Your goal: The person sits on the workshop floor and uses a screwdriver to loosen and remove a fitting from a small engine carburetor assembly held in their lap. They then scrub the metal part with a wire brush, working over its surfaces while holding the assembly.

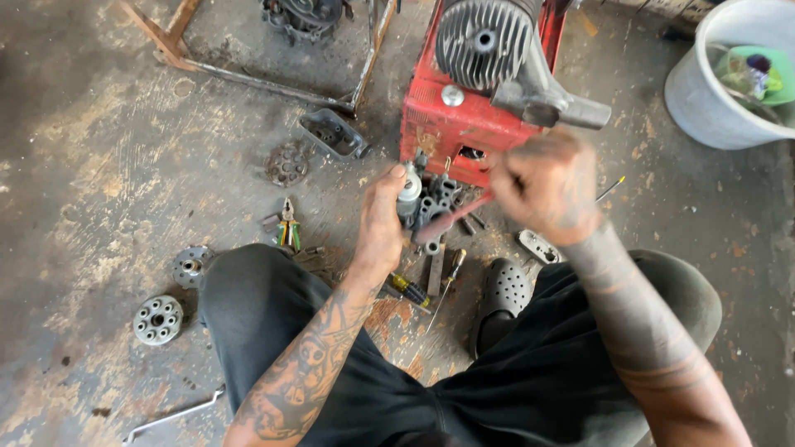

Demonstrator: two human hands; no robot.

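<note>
The left hand (383, 222) is closed around a small grey metal engine part (426, 207) near the centre of the frame, holding it just above the floor. The right hand (546, 186), blurred, is fisted on a red-handled tool (454, 217) whose tip meets that part. If the tool slips off, it would likely jab the left fingers, which sit right beside the contact point. The part is propped by grip alone, so a hard push could twist it loose. Just below lie a yellow-handled screwdriver (410, 289) and other loose bits; pliers (288, 225) lie to the left. Above stands a red engine housing (451, 124), close enough to knock.
</note>
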